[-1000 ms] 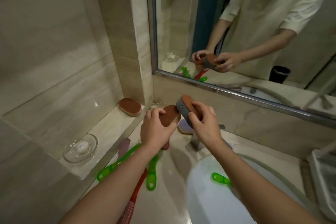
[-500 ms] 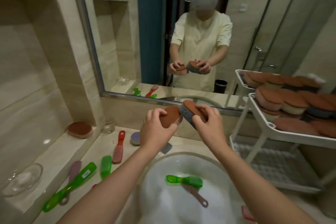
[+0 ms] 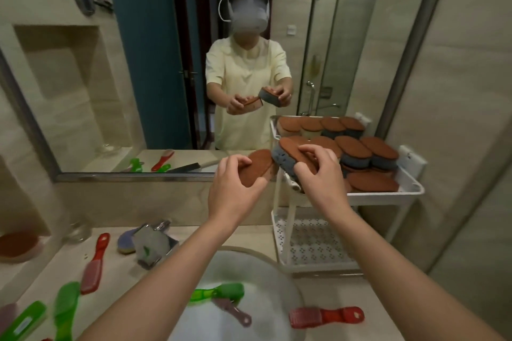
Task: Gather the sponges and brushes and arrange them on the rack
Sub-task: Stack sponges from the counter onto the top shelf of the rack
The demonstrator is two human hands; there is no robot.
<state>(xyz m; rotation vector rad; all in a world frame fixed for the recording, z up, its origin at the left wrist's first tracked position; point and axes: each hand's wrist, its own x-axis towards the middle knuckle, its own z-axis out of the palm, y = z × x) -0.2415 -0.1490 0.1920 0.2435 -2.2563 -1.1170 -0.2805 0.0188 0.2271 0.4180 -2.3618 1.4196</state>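
Observation:
My left hand (image 3: 235,188) holds a brown-topped sponge (image 3: 257,166) in front of the mirror. My right hand (image 3: 318,177) grips a grey sponge with a brown top (image 3: 288,155), tilted, at the left edge of the white rack's upper tray (image 3: 410,188). Several brown-topped sponges (image 3: 368,152) lie on that tray. On the counter lie a red brush (image 3: 94,266) and green brushes (image 3: 65,304). A green brush (image 3: 219,292) and a dark one (image 3: 235,313) lie in the basin. Another red brush (image 3: 324,317) lies right of the basin.
The rack's lower tray (image 3: 313,241) stands beside the white basin (image 3: 266,313). A chrome tap (image 3: 152,241) and a purple sponge (image 3: 124,241) sit behind the basin. One more sponge (image 3: 16,243) rests on the left ledge. A mirror (image 3: 138,77) covers the wall ahead.
The view has swung right from the left ledge to the rack. Both hands carried their sponges right, and the right hand's sponge now reaches the upper tray's edge.

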